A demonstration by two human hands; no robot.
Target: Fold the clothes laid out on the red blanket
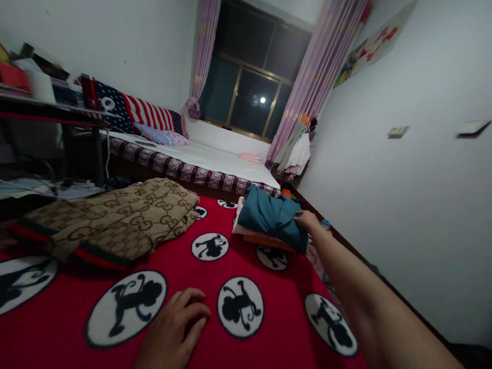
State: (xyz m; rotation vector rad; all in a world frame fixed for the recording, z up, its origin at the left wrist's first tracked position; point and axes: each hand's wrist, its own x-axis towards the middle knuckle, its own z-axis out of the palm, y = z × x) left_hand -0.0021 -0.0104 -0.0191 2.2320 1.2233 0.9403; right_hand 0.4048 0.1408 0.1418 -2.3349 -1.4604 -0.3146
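Observation:
My right hand (306, 220) reaches far out to the right edge of a folded teal garment (271, 215), its fingers closed on the cloth. The teal piece tops a small stack of folded clothes, with pink and orange pieces (265, 240) under it. My left hand (177, 325) rests palm down on the red blanket (269, 287) printed with black monkeys in white circles, fingers curled loosely and holding nothing.
A folded brown patterned blanket (115, 220) lies at the left. Beyond is a second bed (203, 161) with pillows, a cluttered desk (42, 107) at far left, a dark window (253, 87) with pink curtains, hanging clothes (295, 151), and a white wall close on the right.

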